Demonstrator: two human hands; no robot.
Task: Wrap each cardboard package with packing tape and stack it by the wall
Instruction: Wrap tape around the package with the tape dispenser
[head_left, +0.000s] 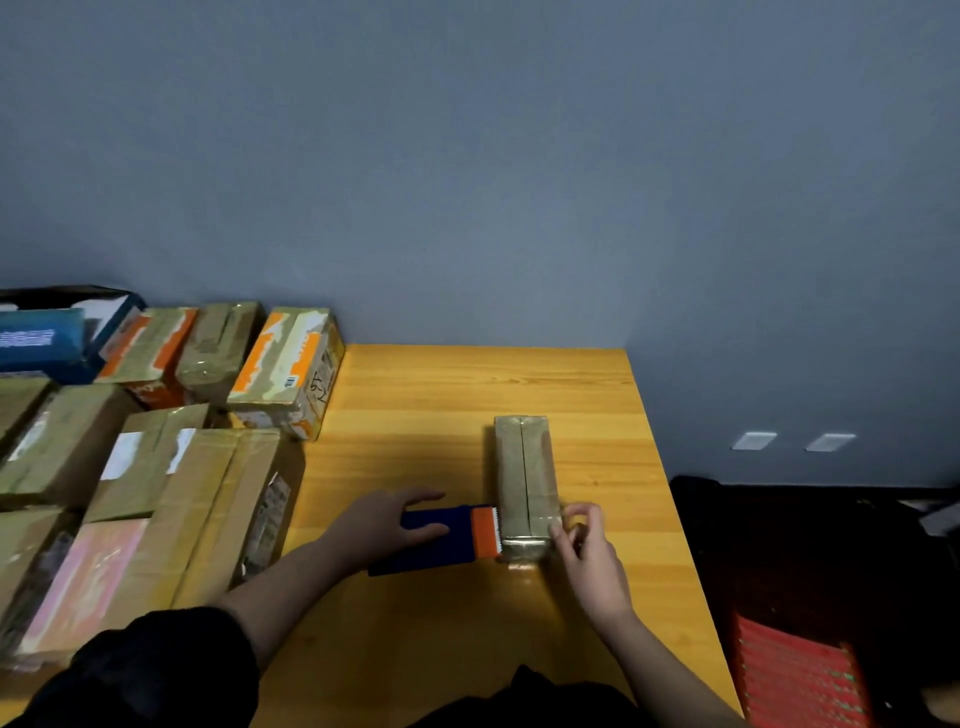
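A grey-blue wall (467, 156) backed the wooden table (441, 415). In the head view a narrow cardboard package (522, 478) lay right of centre. The left hand (387, 522) rested with relaxed fingers on a blue-and-orange tape dispenser (441, 538) touching the package's near left side. The right hand (587, 551) pinched the package's near right corner. Taped boxes (156, 441) crowded the left.

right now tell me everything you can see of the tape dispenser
The tape dispenser is dark blue with an orange front end and a pale serrated cutter. It lies flat on the wooden table, its cutter against the near end of the narrow cardboard package. The left hand rests on its blue body.
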